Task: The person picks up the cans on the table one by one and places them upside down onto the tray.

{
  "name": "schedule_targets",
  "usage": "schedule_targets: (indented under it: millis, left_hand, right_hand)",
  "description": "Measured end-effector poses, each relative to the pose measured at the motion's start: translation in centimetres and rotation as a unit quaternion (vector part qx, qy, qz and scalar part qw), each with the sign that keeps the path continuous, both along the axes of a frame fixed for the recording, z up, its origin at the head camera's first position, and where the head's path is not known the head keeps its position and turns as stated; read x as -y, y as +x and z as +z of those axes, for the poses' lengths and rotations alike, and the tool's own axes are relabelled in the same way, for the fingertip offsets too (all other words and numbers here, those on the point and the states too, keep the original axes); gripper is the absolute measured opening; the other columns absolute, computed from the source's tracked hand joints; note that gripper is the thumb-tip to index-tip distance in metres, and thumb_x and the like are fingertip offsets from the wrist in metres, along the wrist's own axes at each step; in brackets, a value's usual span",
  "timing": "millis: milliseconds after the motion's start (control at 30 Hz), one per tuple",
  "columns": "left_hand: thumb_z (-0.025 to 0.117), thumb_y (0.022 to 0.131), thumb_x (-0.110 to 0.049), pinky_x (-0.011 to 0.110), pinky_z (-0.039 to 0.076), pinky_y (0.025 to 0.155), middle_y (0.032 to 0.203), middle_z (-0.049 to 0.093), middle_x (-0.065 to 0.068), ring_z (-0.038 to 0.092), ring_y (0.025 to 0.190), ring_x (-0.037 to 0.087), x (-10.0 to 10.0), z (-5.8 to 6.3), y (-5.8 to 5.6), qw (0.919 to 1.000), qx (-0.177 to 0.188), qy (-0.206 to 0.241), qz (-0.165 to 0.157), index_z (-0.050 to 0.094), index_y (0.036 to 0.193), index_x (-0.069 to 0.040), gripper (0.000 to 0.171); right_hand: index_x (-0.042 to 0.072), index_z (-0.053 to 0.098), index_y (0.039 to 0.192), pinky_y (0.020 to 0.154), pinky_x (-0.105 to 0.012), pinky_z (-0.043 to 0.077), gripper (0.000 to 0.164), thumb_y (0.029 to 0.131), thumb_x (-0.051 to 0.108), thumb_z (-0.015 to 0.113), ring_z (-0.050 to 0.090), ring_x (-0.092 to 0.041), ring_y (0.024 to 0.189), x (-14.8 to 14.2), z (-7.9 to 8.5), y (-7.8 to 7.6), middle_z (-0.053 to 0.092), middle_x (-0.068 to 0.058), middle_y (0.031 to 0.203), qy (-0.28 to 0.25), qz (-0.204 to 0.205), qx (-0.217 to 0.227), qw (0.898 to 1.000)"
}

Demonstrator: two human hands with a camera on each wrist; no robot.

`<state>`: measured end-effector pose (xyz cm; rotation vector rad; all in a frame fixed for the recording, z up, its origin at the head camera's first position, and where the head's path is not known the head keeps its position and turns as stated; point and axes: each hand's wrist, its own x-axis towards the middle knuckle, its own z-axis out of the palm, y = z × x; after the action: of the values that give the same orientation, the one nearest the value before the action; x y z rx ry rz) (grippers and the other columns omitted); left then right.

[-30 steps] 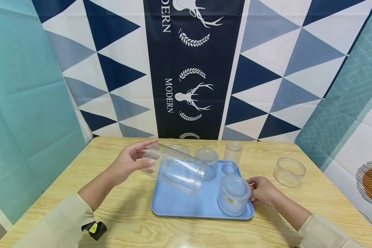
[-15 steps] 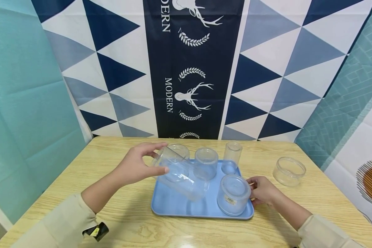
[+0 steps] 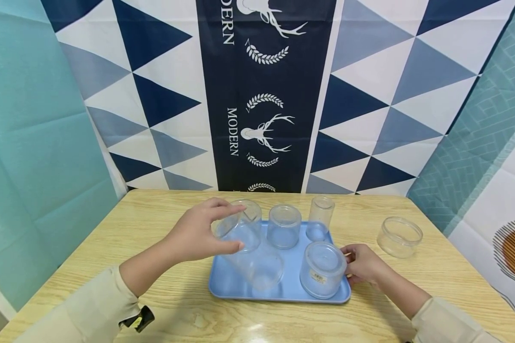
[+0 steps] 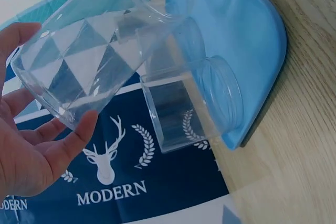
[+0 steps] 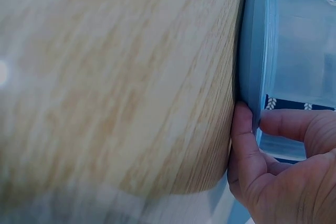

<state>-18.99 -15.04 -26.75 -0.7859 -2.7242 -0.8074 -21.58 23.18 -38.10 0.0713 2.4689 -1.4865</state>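
Note:
My left hand [image 3: 195, 232] holds a tall clear plastic jar [image 3: 259, 267] by its upper end, thumb on one side and fingers on the other. The jar tilts, its lower end over the blue tray [image 3: 227, 287]; whether it touches the tray I cannot tell. In the left wrist view the jar [image 4: 79, 59] slants beside a shorter clear jar [image 4: 181, 108]. My right hand [image 3: 364, 263] pinches the tray's right rim, thumb and fingers on either side, as the right wrist view shows at the tray edge [image 5: 254, 45]. Beside it a clear jar with a label [image 3: 323, 270] stands upside down.
Along the tray's back stand a wide clear jar [image 3: 251, 221], a shorter jar [image 3: 284, 227] and a narrow tall one [image 3: 322, 215]. A low clear round container [image 3: 400, 238] sits on the wooden table [image 3: 171, 305] to the right. A patterned cloth [image 3: 266, 95] hangs behind.
My left hand has moved slightly right and down, turning the tall jar from nearly lying flat to a steeper slant with its lower end nearer the tray. My right hand has stayed at the rim.

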Motion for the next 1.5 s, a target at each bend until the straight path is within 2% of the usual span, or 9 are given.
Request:
schedule_targets:
  millis: [200,333,433,600,867,1167,1500]
  left_hand:
    - [0.08,0.073,-0.045,0.035,0.052,0.074,0.128,0.056,0.0,0.061,0.097,0.02,-0.4,0.3,0.2,0.9976,-0.027,-0.063,0.005,0.059,0.136,-0.032,0.068]
    - [0.08,0.071,-0.047,0.03,0.049,0.066,0.129,0.055,0.003,0.06,0.083,0.017,-0.5,0.4,0.2,0.9935,-0.051,-0.102,0.003,0.059,0.136,-0.033,0.069]
    - [0.08,0.07,-0.049,0.029,0.048,0.062,0.128,0.055,0.004,0.059,0.079,0.015,-0.6,0.4,0.2,0.9892,-0.069,-0.129,0.005,0.06,0.135,-0.034,0.07]
    - [0.08,0.068,-0.049,0.03,0.05,0.06,0.128,0.056,0.005,0.06,0.082,0.016,-0.8,0.4,0.1,0.9826,-0.086,-0.164,0.005,0.061,0.134,-0.033,0.07]
    - [0.076,0.068,-0.045,0.03,0.049,0.057,0.126,0.056,0.005,0.059,0.097,0.019,-1.0,0.5,-0.1,0.9745,-0.093,-0.204,-0.002,0.063,0.131,-0.032,0.066]
    - [0.073,0.068,-0.041,0.028,0.044,0.05,0.123,0.057,0.006,0.06,0.092,0.02,-1.4,-0.1,-0.4,0.9667,-0.087,-0.24,-0.015,0.063,0.132,-0.03,0.066]
    - [0.075,0.073,-0.048,0.038,0.053,0.057,0.129,0.056,0.009,0.06,0.107,0.028,-1.8,-0.3,-0.5,0.9604,-0.092,-0.262,-0.013,0.059,0.136,-0.028,0.067]
  right_hand:
    - [-0.021,0.046,0.121,0.058,-0.038,0.058,0.046,0.079,-0.017,0.062,0.059,-0.022,0.07,0.1,0.0,0.0,0.053,-0.014,0.084,0.0,-0.001,-0.001,1.0]
    - [-0.021,0.047,0.12,0.058,-0.038,0.058,0.045,0.078,-0.017,0.062,0.058,-0.022,0.07,0.0,0.0,0.1,0.053,-0.014,0.084,0.001,-0.002,-0.001,1.0]
    - [-0.021,0.047,0.12,0.058,-0.038,0.058,0.045,0.078,-0.017,0.062,0.058,-0.022,0.069,0.1,0.0,0.1,0.052,-0.014,0.083,0.002,-0.003,-0.002,1.0]
    - [-0.021,0.047,0.12,0.057,-0.038,0.058,0.044,0.078,-0.017,0.062,0.058,-0.021,0.069,0.0,-0.1,0.1,0.052,-0.014,0.083,0.002,-0.003,-0.003,1.0]
    - [-0.021,0.047,0.12,0.057,-0.036,0.057,0.044,0.078,-0.016,0.062,0.058,-0.021,0.069,0.0,-0.1,0.1,0.053,-0.013,0.083,0.005,-0.001,-0.006,1.0]
    - [-0.02,0.048,0.118,0.057,-0.037,0.058,0.043,0.078,-0.015,0.062,0.057,-0.021,0.067,0.2,0.0,0.1,0.053,-0.013,0.082,0.01,-0.005,-0.009,1.0]
    - [-0.021,0.048,0.118,0.058,-0.038,0.058,0.043,0.078,-0.015,0.062,0.057,-0.021,0.067,0.2,0.0,0.1,0.053,-0.013,0.081,0.018,-0.008,-0.011,1.0]
